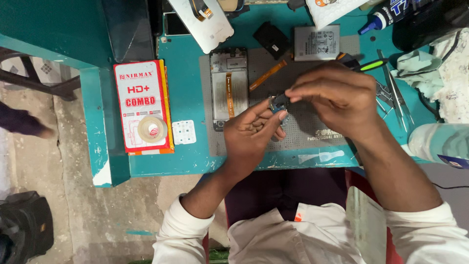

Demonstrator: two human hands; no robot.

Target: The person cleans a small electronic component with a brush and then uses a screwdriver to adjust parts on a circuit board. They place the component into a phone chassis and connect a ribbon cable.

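Over the grey, dimpled mat [312, 128] at the middle of the teal worktop [188, 98], both hands pinch one small dark part [279, 103]: left hand [251, 137] grips from seven o'clock, right hand [334, 95] nips its top from two o'clock. Being tiny and rigid, it might slip or snap if twisted. At nine o'clock lies an opened phone frame [228, 88], flat, with an orange ribbon.

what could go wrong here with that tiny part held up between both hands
1. The small part is pinched only by fingertips of the left hand and right hand above the grey mat; a slip might drop it off the table edge.
2. The opened phone frame lies bare beside the hands; an elbow or tool might knock its orange flex strip.
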